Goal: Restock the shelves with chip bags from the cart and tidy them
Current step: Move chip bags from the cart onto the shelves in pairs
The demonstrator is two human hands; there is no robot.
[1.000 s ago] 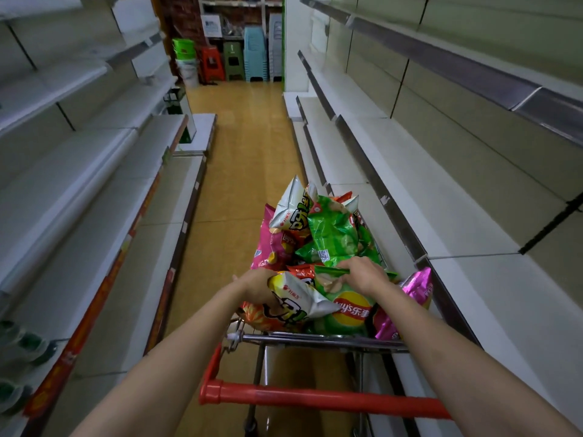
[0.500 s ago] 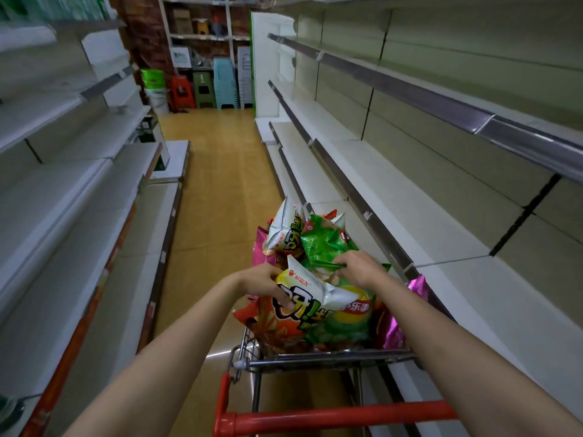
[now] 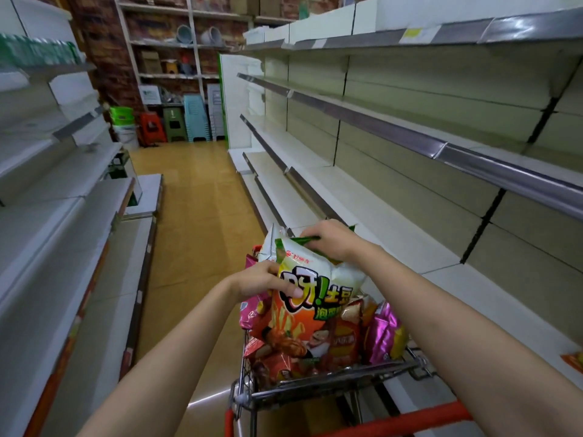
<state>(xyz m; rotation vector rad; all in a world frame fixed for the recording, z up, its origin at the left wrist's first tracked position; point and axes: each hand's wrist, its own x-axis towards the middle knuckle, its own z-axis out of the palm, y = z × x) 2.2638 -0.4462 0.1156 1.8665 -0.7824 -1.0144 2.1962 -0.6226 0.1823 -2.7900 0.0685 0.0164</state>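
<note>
Long white metal shelves (image 3: 394,197) with grey price rails run down your right side, and a matching white rack (image 3: 47,216) lines your left, with a tan floor (image 3: 195,209) between them leading to stacked plastic stools (image 3: 176,124) at the far wall. Your wire shopping cart with a red handle (image 3: 331,383) stands at the bottom of the aisle, just beside the right-hand shelves, heaped with bright chip bags. You hold a large white-and-orange chip bag (image 3: 310,294) upright above the cart's heap, over its near end. Beneath it, a shiny pink bag (image 3: 383,329) leans against the cart's right side, and a red-orange bag (image 3: 344,339) sits next to it. Your left hand (image 3: 268,279) grips the large bag's left edge, fingers curled behind and thumb pressed across the front. Your right hand (image 3: 334,239) pinches the bag's green top seam (image 3: 299,240), fingers bent over it. One small orange packet (image 3: 574,361) lies at the near edge of the lowest right shelf.
</note>
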